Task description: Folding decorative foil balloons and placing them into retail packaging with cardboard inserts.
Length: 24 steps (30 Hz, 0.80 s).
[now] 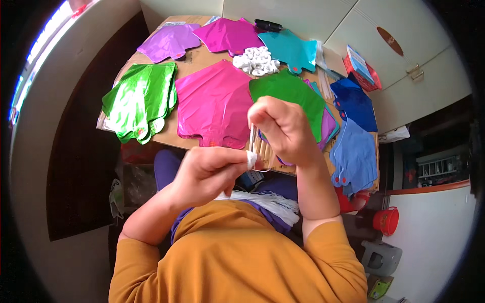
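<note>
My left hand [202, 170] is closed, pinching a small white wound bundle of string [251, 159] at its fingertips. From that bundle a taut white strand runs up to my right hand [284, 129], whose curled fingers grip it above and to the right. A loose loop of the string hangs just below the bundle. Both hands are raised in front of the table's near edge. Across my lap lies a hank of long white strings [275, 206]. Farther back on the table sits a pile of small white wound bundles [256, 61].
Flat foil balloons cover the cardboard-topped table [194, 59]: a pink stack [214, 103], a shiny green stack [141, 96], a teal one [292, 48] and blue ones [356, 151]. A red basket [361, 73] stands at the right. On the floor are a red bucket [386, 221] and a grey stool [381, 257].
</note>
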Each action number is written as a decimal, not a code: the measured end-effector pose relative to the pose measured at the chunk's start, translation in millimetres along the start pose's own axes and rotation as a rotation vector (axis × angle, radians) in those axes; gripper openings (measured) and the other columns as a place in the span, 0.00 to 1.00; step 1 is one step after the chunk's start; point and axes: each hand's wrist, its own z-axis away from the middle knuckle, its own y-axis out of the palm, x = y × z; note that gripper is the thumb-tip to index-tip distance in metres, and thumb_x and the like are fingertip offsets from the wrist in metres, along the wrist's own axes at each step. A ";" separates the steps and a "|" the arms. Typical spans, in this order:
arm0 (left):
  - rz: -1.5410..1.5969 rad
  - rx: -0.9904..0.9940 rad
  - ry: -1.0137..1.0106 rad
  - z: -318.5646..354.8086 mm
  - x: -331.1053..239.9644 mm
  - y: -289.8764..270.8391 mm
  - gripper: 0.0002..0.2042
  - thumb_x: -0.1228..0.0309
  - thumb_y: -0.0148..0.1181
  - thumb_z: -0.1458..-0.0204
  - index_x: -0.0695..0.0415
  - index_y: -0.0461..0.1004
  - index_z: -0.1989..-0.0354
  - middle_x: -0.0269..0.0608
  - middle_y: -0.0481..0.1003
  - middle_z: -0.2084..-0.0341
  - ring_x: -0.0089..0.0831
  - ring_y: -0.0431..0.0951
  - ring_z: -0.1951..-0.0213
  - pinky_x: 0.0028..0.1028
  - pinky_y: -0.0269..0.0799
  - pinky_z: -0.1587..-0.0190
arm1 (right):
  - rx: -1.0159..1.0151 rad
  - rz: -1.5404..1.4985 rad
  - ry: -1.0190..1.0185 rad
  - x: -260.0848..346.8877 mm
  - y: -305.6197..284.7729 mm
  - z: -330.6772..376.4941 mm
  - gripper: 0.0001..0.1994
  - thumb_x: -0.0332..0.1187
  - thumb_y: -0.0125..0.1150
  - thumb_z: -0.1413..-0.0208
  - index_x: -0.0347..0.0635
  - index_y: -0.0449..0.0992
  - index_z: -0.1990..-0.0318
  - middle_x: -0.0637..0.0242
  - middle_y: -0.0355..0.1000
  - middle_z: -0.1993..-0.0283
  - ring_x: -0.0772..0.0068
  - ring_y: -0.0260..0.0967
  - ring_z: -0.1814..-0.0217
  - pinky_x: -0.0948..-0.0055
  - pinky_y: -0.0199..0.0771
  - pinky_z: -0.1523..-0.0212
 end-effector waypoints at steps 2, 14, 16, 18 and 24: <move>0.425 -0.063 -0.135 -7.6 -9.1 -12.0 0.09 0.76 0.50 0.41 0.64 0.77 0.57 0.36 0.79 0.71 0.16 0.70 0.85 0.17 0.65 0.83 | 0.090 -0.052 -0.005 -11.8 17.2 14.4 0.08 0.31 0.57 0.42 0.37 0.70 0.71 0.59 0.67 0.75 0.64 0.69 0.74 0.67 0.67 0.70; 0.068 -0.318 -0.026 -17.7 14.8 -13.7 0.10 0.78 0.50 0.41 0.63 0.75 0.54 0.41 0.79 0.65 0.15 0.70 0.83 0.16 0.67 0.80 | 0.164 -0.069 -0.121 -9.3 29.1 17.8 0.08 0.31 0.55 0.41 0.38 0.72 0.71 0.62 0.69 0.74 0.70 0.69 0.72 0.75 0.66 0.70; 0.034 -0.147 -0.081 -5.1 24.2 -1.0 0.10 0.78 0.50 0.40 0.62 0.76 0.55 0.39 0.79 0.66 0.15 0.71 0.83 0.16 0.67 0.81 | 0.048 -0.062 -0.138 -6.5 16.7 5.4 0.07 0.30 0.55 0.41 0.38 0.72 0.71 0.62 0.69 0.75 0.70 0.68 0.74 0.75 0.66 0.70; 0.235 -0.083 -0.115 -1.3 5.6 8.5 0.09 0.78 0.50 0.41 0.64 0.76 0.56 0.39 0.80 0.67 0.16 0.72 0.83 0.17 0.67 0.82 | -0.007 0.050 -0.018 -10.8 3.0 -9.8 0.07 0.30 0.55 0.42 0.39 0.71 0.71 0.63 0.68 0.75 0.70 0.67 0.75 0.75 0.66 0.71; 0.218 -0.276 -0.131 -18.1 21.3 -6.8 0.08 0.77 0.53 0.42 0.66 0.76 0.58 0.40 0.80 0.66 0.16 0.72 0.83 0.16 0.67 0.81 | 0.074 -0.013 -0.142 -8.7 22.3 7.1 0.06 0.30 0.61 0.46 0.40 0.71 0.69 0.61 0.67 0.75 0.65 0.67 0.75 0.71 0.67 0.71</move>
